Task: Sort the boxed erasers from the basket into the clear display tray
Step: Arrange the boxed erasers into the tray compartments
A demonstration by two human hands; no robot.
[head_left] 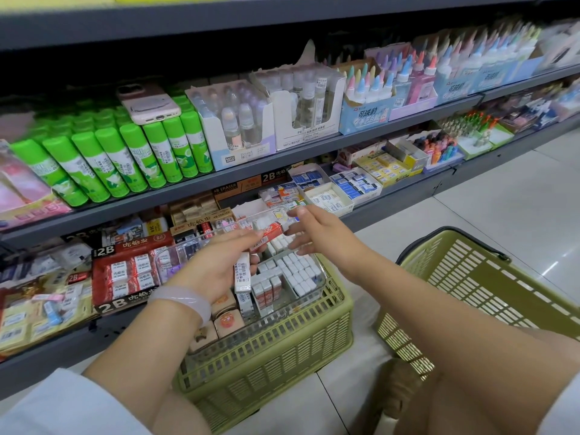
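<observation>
Stationery shelves (282, 158) crowded the aisle, and the clear display tray (318, 279) sat on the rim of a green basket (282, 337), already part-filled with rows of boxed erasers (298, 268). The left hand (219, 265) pinched a red-and-white eraser box (266, 235) at its fingertips and clutched a white one (243, 273) against the palm. The right hand (317, 230) hovered open, holding nothing, fingers spread above the tray. Two boxes in one grip looked risky: the palmed one could slip into the basket, and a nudge could tip the perched tray.
</observation>
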